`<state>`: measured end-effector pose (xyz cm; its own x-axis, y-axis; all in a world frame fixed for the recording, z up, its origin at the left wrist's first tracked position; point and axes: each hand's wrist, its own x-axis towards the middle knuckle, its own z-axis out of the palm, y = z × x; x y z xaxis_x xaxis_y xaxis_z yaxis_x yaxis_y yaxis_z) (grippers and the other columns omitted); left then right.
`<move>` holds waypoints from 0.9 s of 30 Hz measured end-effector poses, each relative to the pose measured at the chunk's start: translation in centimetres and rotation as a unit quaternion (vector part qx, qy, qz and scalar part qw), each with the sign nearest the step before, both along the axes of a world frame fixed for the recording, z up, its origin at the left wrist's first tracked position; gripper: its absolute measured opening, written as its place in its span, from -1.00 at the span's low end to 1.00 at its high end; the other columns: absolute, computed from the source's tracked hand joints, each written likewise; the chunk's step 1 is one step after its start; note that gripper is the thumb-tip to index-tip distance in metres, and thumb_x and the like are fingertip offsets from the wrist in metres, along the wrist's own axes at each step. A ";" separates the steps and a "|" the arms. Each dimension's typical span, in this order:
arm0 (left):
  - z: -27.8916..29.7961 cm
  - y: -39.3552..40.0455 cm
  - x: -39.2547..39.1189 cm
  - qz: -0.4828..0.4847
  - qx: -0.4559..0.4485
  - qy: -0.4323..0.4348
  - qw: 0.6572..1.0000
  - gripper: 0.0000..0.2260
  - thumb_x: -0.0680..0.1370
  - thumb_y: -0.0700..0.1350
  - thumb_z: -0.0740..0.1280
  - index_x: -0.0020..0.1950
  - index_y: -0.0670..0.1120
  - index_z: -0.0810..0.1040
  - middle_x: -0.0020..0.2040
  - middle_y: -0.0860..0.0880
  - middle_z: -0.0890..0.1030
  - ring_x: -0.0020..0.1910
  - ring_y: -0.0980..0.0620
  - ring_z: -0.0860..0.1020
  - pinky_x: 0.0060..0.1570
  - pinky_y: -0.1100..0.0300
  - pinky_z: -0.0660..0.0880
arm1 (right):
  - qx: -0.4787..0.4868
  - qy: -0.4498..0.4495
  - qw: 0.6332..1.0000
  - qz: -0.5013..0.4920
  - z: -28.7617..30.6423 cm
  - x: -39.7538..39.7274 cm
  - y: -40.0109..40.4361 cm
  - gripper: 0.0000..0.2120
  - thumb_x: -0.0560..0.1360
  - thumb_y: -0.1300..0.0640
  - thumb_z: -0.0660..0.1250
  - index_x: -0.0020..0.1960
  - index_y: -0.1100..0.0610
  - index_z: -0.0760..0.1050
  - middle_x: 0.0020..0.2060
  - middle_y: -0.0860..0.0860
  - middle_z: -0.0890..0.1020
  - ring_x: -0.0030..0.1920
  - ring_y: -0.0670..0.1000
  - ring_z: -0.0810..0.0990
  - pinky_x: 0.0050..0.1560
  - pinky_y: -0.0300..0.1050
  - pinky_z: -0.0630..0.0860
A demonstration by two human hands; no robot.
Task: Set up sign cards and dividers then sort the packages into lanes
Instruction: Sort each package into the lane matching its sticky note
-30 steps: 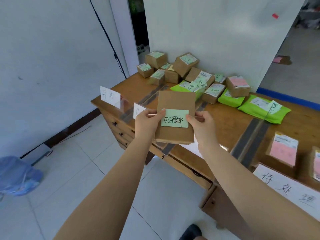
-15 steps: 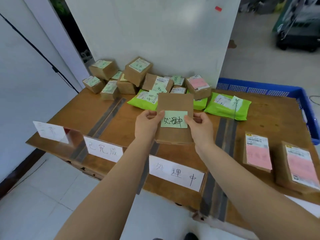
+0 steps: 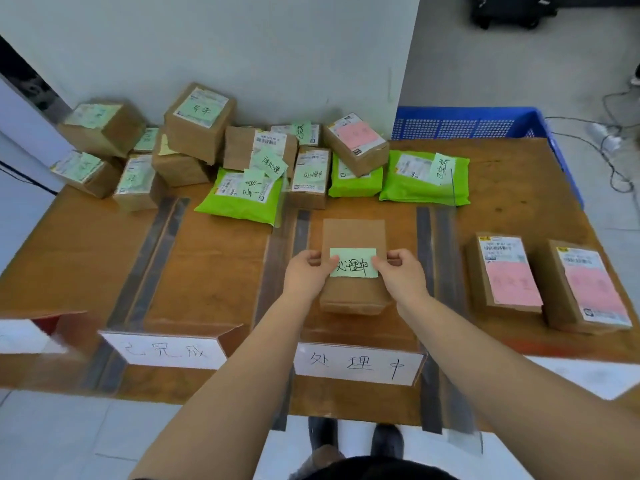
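A flat brown cardboard package (image 3: 353, 233) with a green handwritten note lies in the third lane of the wooden table (image 3: 86, 258). My left hand (image 3: 308, 271) grips its left side and my right hand (image 3: 401, 275) its right side, thumbs on the note. Directly in front of it stands a white sign card (image 3: 356, 363) with handwritten characters. To its left stands another sign card (image 3: 166, 351), and a blurred third card (image 3: 24, 336) is at the far left. Dark tape dividers (image 3: 429, 258) run front to back between the lanes.
A pile of brown boxes (image 3: 197, 126) and green mailer bags (image 3: 426, 181) with notes sits along the back by the white wall. Two boxes with pink labels (image 3: 505, 271) lie in the right lane. A blue plastic crate (image 3: 485, 123) stands behind the table's right corner.
The view swung from the table's left corner to face the lanes. Both hands carried the package down from mid-air onto the lane behind the sign card.
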<state>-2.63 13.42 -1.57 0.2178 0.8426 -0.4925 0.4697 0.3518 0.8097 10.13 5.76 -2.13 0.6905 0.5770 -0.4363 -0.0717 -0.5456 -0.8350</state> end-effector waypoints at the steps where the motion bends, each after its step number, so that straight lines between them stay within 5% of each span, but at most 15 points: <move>1: -0.3 0.1 0.1 -0.010 -0.004 0.003 1.000 -0.61 0.47 -0.05 0.42 0.23 -0.19 0.50 0.16 -0.14 0.59 0.11 -0.08 0.58 0.14 0.03 0.52 | -0.012 -0.002 1.000 0.002 -0.5 0.1 0.1 -0.78 0.50 0.08 0.33 0.09 0.14 0.43 -0.10 -0.03 0.51 -0.08 -0.02 0.50 -0.08 -0.11 0.47; 6: -1.6 0.8 -0.1 -0.068 -0.013 0.031 0.997 -0.60 0.47 -0.12 0.42 0.27 -0.19 0.48 0.21 -0.13 0.58 0.15 -0.09 0.57 0.18 0.01 0.51 | -0.051 -0.013 0.999 0.008 -2.1 -0.2 0.9 -0.72 0.50 0.06 0.33 0.14 0.18 0.44 0.02 0.02 0.55 -0.05 -0.01 0.49 0.04 -0.04 0.49; 17: -2.1 0.3 -1.2 -0.092 0.001 0.045 0.995 -0.53 0.47 -0.09 0.43 0.35 -0.13 0.43 0.29 -0.09 0.53 0.26 -0.05 0.50 0.21 0.05 0.49 | -0.084 -0.052 0.994 0.045 -2.2 -0.6 1.1 -0.66 0.52 0.01 0.31 0.19 0.17 0.41 0.14 0.06 0.58 -0.01 0.00 0.52 -0.10 -0.14 0.44; 23: 1.7 -0.3 0.4 -0.118 0.107 0.098 0.982 -0.45 0.52 0.01 0.35 0.45 -0.12 0.28 0.36 -0.02 0.43 0.34 -0.03 0.41 0.18 0.22 0.36 | -0.042 -0.116 0.989 0.080 0.9 0.4 0.9 -0.46 0.48 -0.03 0.35 0.36 0.17 0.30 0.31 0.09 0.42 0.28 0.07 0.44 0.19 -0.10 0.38; 27: 6.1 -0.3 3.4 -0.128 0.196 0.099 0.967 -0.45 0.52 0.04 0.33 0.45 -0.09 0.29 0.41 -0.08 0.40 0.38 -0.06 0.38 0.33 0.06 0.34 | 0.027 -0.221 0.965 0.139 5.1 2.9 0.1 -0.54 0.49 0.04 0.35 0.32 0.16 0.36 0.26 0.07 0.45 0.28 0.05 0.42 0.22 -0.11 0.36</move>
